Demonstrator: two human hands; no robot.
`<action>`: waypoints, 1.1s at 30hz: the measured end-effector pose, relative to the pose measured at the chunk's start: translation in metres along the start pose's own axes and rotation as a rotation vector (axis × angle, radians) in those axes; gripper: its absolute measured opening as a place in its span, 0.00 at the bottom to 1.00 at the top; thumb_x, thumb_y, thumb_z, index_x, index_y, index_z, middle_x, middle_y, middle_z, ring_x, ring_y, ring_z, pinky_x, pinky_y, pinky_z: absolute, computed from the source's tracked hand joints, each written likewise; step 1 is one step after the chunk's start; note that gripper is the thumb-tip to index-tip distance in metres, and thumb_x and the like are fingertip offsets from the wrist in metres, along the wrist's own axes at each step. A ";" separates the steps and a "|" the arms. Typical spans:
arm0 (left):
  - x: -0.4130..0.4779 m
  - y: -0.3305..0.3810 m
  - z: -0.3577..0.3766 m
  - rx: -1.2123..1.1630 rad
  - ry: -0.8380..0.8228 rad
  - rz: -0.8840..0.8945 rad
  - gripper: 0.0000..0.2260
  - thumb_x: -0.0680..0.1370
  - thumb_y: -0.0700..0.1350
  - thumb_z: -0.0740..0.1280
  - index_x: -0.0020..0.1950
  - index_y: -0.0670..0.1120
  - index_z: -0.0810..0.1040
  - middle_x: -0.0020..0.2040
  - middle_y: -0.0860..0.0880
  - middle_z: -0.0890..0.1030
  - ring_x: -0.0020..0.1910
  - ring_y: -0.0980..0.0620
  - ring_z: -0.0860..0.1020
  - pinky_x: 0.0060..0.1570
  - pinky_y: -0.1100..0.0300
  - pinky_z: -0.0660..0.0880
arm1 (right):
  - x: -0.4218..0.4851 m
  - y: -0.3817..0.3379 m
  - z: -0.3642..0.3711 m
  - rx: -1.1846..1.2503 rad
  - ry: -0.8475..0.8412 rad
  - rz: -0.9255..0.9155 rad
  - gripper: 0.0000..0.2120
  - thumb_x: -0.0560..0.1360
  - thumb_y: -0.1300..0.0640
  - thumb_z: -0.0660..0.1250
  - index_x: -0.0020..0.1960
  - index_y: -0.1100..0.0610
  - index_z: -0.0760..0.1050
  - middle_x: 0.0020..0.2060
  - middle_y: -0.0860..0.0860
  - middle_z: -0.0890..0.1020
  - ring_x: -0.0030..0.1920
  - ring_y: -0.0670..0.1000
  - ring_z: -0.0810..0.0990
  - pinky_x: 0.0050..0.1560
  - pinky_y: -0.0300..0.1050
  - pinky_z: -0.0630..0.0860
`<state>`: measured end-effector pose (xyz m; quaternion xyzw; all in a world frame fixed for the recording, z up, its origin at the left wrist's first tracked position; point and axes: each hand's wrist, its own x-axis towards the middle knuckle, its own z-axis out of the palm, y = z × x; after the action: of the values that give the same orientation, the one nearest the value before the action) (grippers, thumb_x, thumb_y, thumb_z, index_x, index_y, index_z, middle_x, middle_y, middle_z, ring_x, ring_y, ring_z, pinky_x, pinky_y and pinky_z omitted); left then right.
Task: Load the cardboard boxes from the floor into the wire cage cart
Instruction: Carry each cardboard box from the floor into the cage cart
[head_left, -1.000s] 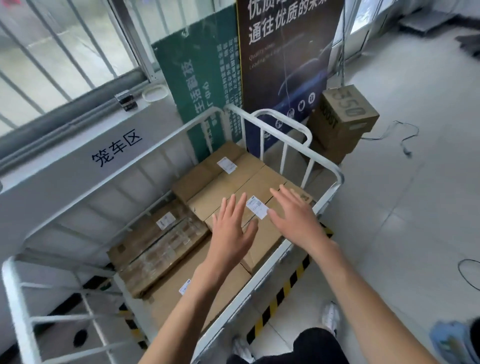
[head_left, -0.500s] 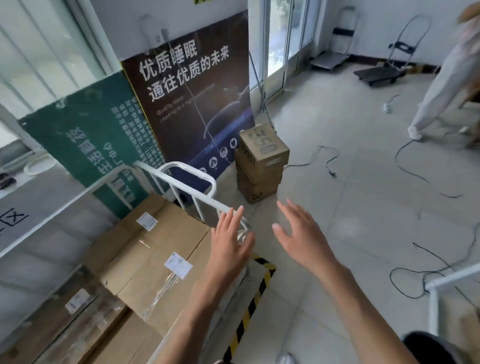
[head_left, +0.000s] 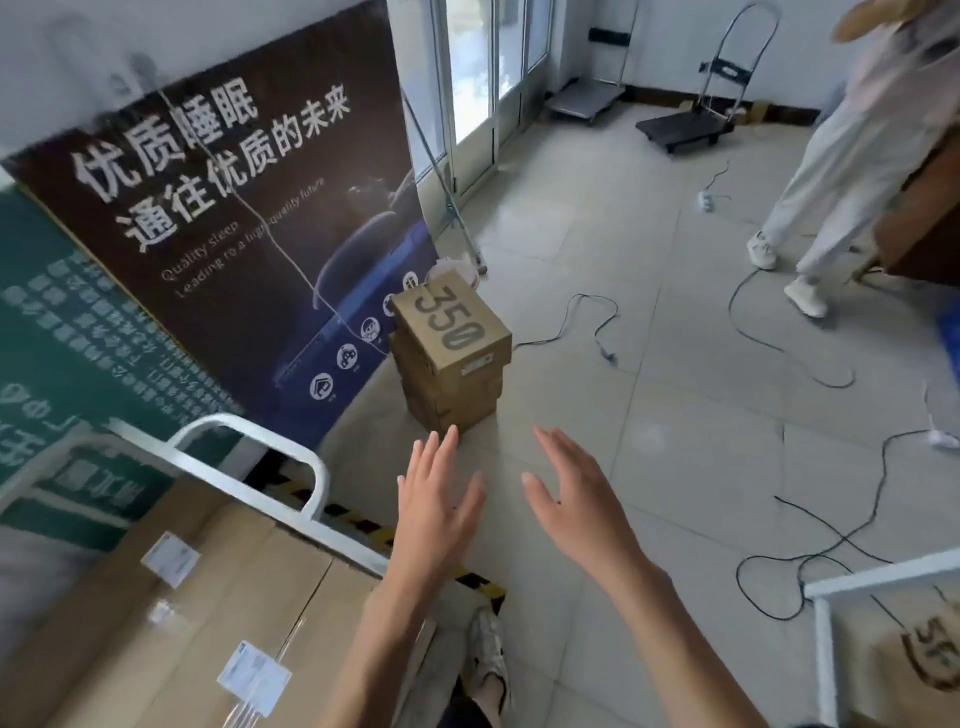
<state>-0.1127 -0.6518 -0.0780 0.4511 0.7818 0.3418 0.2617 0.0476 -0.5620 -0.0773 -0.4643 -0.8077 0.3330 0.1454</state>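
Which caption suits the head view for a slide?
Open left hand and right hand reach toward stacked cardboard boxes on the floor beside the wire cage cart.

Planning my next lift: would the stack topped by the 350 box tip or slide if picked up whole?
Probably stiff: the 350 box keeps crisp cardboard edges. It sits skewed on the lower boxes, no strapping visible, so it may slide off. The tall stack could tip.
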 end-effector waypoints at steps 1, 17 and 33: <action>0.020 0.004 0.000 -0.019 -0.002 -0.008 0.28 0.84 0.54 0.61 0.82 0.55 0.55 0.83 0.53 0.53 0.81 0.56 0.43 0.79 0.45 0.46 | 0.017 0.000 -0.004 -0.001 -0.009 0.000 0.28 0.83 0.47 0.61 0.80 0.50 0.60 0.79 0.49 0.62 0.79 0.48 0.57 0.76 0.42 0.54; 0.316 0.063 0.082 0.157 -0.080 -0.069 0.31 0.84 0.54 0.60 0.83 0.52 0.52 0.83 0.50 0.50 0.82 0.51 0.43 0.78 0.44 0.43 | 0.304 0.087 -0.083 -0.032 -0.073 0.026 0.28 0.83 0.49 0.60 0.81 0.53 0.59 0.80 0.51 0.60 0.80 0.49 0.55 0.76 0.41 0.51; 0.547 0.064 0.097 0.130 0.246 -0.503 0.31 0.83 0.54 0.59 0.83 0.53 0.49 0.83 0.50 0.50 0.81 0.52 0.42 0.76 0.48 0.39 | 0.624 0.089 -0.090 -0.181 -0.525 -0.318 0.29 0.82 0.45 0.58 0.81 0.48 0.57 0.80 0.50 0.59 0.79 0.49 0.56 0.77 0.46 0.55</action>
<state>-0.2583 -0.1160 -0.1449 0.2138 0.9153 0.2675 0.2118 -0.1741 0.0336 -0.1168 -0.2415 -0.9065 0.3413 -0.0594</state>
